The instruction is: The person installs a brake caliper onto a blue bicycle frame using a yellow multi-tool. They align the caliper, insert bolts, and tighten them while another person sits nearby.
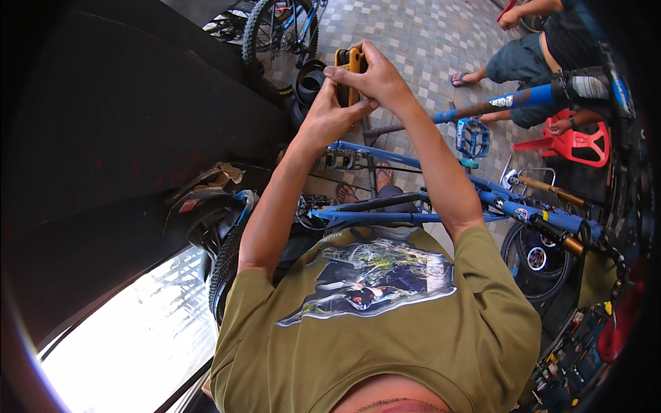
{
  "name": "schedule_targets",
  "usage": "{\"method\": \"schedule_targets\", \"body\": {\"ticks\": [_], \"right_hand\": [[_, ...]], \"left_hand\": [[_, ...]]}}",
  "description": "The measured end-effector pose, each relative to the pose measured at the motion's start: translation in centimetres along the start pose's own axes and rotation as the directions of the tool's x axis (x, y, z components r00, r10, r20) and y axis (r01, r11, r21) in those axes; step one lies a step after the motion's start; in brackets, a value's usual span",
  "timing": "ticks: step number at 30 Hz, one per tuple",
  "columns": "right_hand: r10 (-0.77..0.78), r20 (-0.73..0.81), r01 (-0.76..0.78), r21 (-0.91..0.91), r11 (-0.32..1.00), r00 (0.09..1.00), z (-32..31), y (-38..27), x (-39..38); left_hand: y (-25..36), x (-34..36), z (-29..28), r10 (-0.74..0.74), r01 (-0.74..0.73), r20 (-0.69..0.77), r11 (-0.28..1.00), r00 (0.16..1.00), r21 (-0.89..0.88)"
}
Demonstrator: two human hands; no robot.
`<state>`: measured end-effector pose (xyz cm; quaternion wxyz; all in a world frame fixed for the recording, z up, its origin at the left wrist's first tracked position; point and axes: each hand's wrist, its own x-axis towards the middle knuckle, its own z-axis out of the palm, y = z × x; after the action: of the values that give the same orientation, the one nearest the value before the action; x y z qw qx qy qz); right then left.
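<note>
Both of my hands are raised together over a blue bicycle frame (pixel 447 212). Between them is a yellow and black folding multi-tool (pixel 343 58), standing roughly upright. My right hand (pixel 380 81) grips it from the right, its fingers bent around the top and side. My left hand (pixel 329 118) closes on its lower part, fingertips against the tool and thumb toward the right palm. My fingers hide much of the tool, and I cannot tell whether any of its keys is folded out. Just below my hands lies the blue tube of the frame, with no contact visible.
A blue pedal (pixel 472 138) juts up right of my hands. Beyond stands another bicycle's wheel (pixel 281 48) near black tyres (pixel 309 84). A person (pixel 527 55) sits at the upper right by a red plastic chair (pixel 575 142). Many tools (pixel 568 361) lie at the lower right.
</note>
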<state>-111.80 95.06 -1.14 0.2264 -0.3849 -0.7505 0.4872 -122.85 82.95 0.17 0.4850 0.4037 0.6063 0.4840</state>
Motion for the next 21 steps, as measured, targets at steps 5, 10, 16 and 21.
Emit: {"method": "schedule_targets", "body": {"ticks": [5, 10, 16, 21], "right_hand": [[-0.135, 0.268, -0.106, 0.723, 0.683, 0.954, -1.5, 1.9, -0.1], [-0.062, 0.169, -0.043, 0.553, 0.832, 0.984, -0.6, 2.6, 0.4], [0.06, 0.008, -0.06, 0.245, 0.968, 0.998, 0.7, 0.9, 0.6], [-0.08, 0.294, -0.116, 0.593, 0.797, 0.953, -0.8, 1.8, 1.2]], "left_hand": [[-0.3, 1.3, -1.6, -0.213, 0.293, 0.248, 0.887, 0.945, -0.358], [-0.8, 1.3, -1.8, -0.227, 0.279, 0.193, 0.909, 0.954, -0.311], [0.2, 1.0, -0.5, -0.049, 0.052, 0.055, 0.997, 0.997, -0.065], [-1.4, 2.2, -1.4, -0.284, 0.365, 0.256, 0.856, 0.924, -0.366]]}}
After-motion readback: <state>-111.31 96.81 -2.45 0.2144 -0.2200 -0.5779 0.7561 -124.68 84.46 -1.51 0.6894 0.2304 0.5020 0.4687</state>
